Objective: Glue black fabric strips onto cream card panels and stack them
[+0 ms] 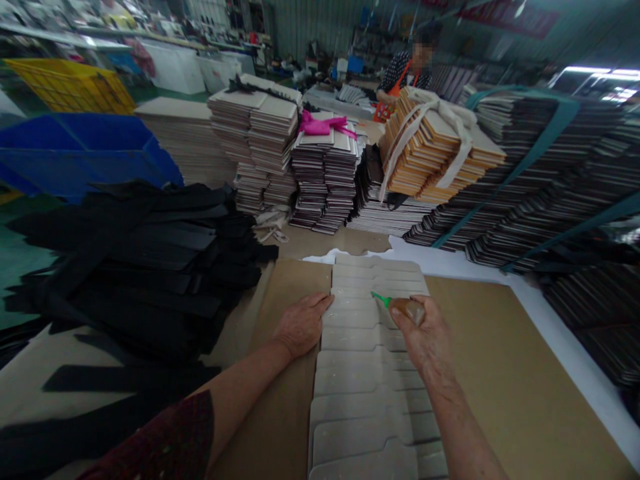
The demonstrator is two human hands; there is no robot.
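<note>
A long row of overlapping grey board pieces [350, 373] runs away from me on the table. My right hand [425, 333] is wrapped round a translucent squeeze bottle [413, 310] with brownish contents. Its green nozzle points left and sits just over the boards near the far part of the row; whether the tip touches them I cannot tell. My left hand [302, 325] lies with fingers stretched out, fingertips at the row's left edge. Small shiny spots show on the boards close to those fingertips.
Brown cardboard [480, 360] lies under the row. On the left is a heap of black strips [135, 267], with a blue crate [85, 150] behind. Stacked boards [325, 173] and a tied tan bundle [425, 150] stand at the back. A person [400, 77] works beyond.
</note>
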